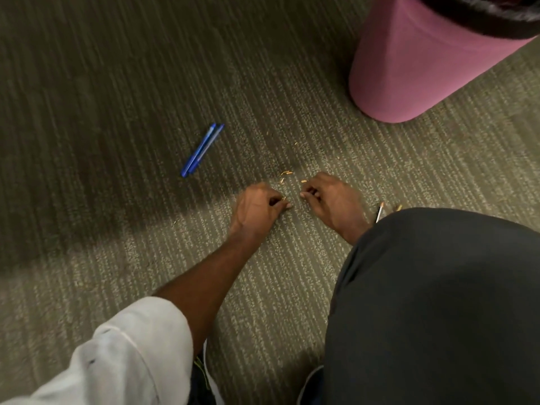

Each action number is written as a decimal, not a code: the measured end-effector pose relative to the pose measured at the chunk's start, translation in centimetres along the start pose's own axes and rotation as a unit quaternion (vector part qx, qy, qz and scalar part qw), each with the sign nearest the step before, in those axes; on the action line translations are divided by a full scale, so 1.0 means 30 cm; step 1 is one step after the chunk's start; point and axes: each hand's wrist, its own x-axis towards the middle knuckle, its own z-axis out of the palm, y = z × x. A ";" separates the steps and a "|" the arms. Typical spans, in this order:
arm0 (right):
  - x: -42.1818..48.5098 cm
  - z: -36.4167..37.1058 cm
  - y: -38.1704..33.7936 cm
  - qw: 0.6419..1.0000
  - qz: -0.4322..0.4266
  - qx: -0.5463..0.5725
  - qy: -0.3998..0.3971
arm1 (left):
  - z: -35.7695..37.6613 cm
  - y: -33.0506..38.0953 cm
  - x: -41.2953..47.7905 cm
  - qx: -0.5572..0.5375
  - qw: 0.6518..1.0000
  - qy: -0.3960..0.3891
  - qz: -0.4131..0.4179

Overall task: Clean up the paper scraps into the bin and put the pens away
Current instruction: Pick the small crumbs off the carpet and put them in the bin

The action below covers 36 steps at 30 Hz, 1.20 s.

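Paper scraps [287, 173] so tiny could easily get lost in the carpet [117, 83] pile or dropped before the bin [409, 68] is reached, being only pinched between fingertips of the left hand [257, 203] and right hand [327, 194]

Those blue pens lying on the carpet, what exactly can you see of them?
The two blue pens lie side by side on the grey-green striped carpet, touching along their length, slanted from lower left to upper right. They look like slim plastic stick pens. Nothing holds them: they lie left of and beyond both hands, apart from the small paper scraps.
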 end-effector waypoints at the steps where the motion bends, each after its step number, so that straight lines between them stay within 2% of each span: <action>1: 0.000 0.008 0.002 1.000 -0.004 0.003 0.001 | 0.006 -0.003 0.000 0.001 1.000 0.006 0.002; 17: 0.039 0.017 0.020 0.998 0.028 0.017 0.050 | 0.011 -0.005 0.083 -0.039 0.998 0.047 0.003; 26: 0.060 0.011 0.028 0.997 -0.036 -0.050 0.034 | 0.012 -0.008 0.128 -0.025 0.998 0.057 -0.013; 31: 0.071 0.017 0.013 0.995 -0.019 -0.095 0.010 | 0.026 -0.003 0.144 0.006 0.999 0.047 0.014; 36: 0.064 0.030 0.013 0.997 -0.007 -0.070 0.024 | 0.027 -0.005 0.157 -0.021 0.997 0.072 0.029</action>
